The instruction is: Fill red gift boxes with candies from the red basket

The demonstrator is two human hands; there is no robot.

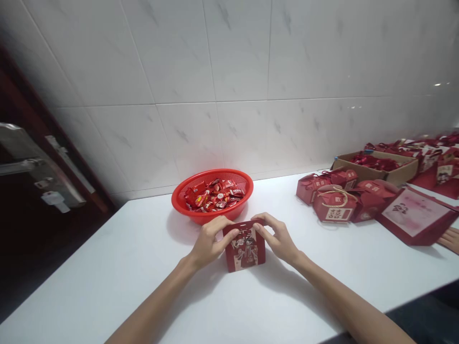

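A dark red paper box (246,249) with printed cartoon figures stands upright on the white table, a slot near its top edge. My left hand (214,241) pinches its upper left corner between thumb and fingers. On the opposite side, my right hand (276,236) grips the upper right corner in the same way. Just behind the box sits a red plastic basket (201,219) holding several red-wrapped sweets (215,196). Whatever is inside the box is hidden.
Small red gift boxes (335,205) cluster on the right, beside a cardboard carton (403,174) and a larger red box (416,215). Another person's hand (450,238) shows at the right edge. A tiled wall rises behind the white table (143,267); a dark door is at left.
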